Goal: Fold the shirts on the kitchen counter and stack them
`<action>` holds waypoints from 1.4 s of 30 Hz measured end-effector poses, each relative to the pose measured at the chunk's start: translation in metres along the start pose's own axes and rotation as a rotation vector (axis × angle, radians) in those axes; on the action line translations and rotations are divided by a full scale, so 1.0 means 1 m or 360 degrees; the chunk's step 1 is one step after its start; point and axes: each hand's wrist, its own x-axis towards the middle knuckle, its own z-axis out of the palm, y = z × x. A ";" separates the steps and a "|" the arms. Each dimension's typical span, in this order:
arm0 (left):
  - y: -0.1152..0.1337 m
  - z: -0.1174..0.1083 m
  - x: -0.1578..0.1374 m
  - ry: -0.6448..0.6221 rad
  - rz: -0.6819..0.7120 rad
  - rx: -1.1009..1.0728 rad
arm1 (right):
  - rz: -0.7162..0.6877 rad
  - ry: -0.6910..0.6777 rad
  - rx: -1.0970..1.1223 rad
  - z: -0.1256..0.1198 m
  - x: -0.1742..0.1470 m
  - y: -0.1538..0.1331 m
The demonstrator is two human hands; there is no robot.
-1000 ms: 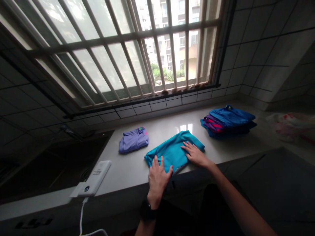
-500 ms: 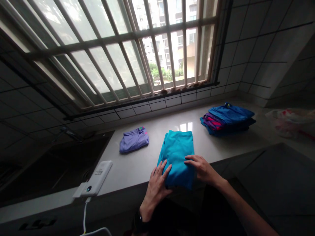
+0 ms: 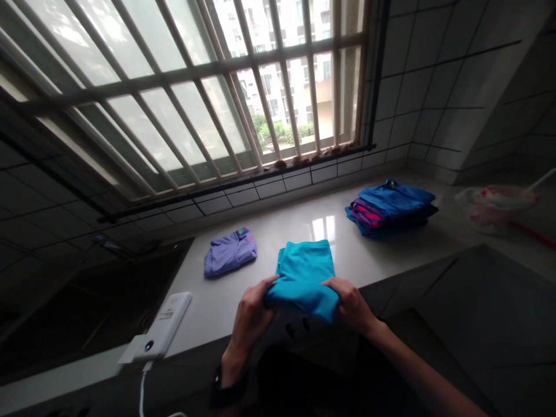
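A folded turquoise garment [image 3: 306, 269] lies at the counter's front edge, its near end lifted and bending over. My left hand [image 3: 254, 307] is closed on its left near corner, thumb on top and the other fingers underneath, mostly hidden. On the right near side, my right hand [image 3: 351, 302] pinches the cloth with the thumb above. A folded purple garment [image 3: 230, 252] with pink and green marks rests to the left, apart from both hands. Which kind of garment the turquoise one is, I cannot tell.
A stack of folded blue clothes [image 3: 393, 202] sits at the right back. Beyond it is a plastic bag [image 3: 495, 208]. A white power strip [image 3: 163, 324] with a cable lies beside the dark sink [image 3: 87, 301] at left. A barred window [image 3: 208, 87] rises behind the counter [image 3: 269, 231].
Both hands have gone from lying on the turquoise garment to gripping its near end. That end is now raised and curled, so the cloth looks shorter. The view has shifted slightly.
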 end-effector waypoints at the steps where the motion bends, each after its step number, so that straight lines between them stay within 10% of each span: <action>1: 0.004 -0.002 0.014 0.0078 -0.0067 -0.0015 | 0.0092 0.0061 0.0075 -0.004 0.011 0.001; 5: 0.014 0.017 0.071 0.0298 -0.0323 -0.0025 | 0.0495 0.0391 0.0063 -0.004 0.053 0.017; 9: 0.005 0.060 0.087 -0.0125 -0.0560 0.0066 | 0.0648 0.0350 -0.0373 0.013 0.063 0.041; 19: 0.012 0.076 0.082 -0.0224 -0.1307 0.0159 | 0.0259 0.0614 -0.0411 0.021 0.042 0.045; 29: -0.004 0.071 0.082 -0.0176 -0.1017 -0.0512 | 0.0488 0.0543 -0.0559 0.030 0.046 0.052; 36: -0.033 -0.014 0.113 0.0346 -0.0897 -0.1298 | 0.0381 0.0590 -0.0516 0.028 0.043 0.050; 42: -0.121 -0.079 0.119 0.0687 -0.1315 -0.0765 | 0.0360 0.0575 -0.0451 0.027 0.044 0.046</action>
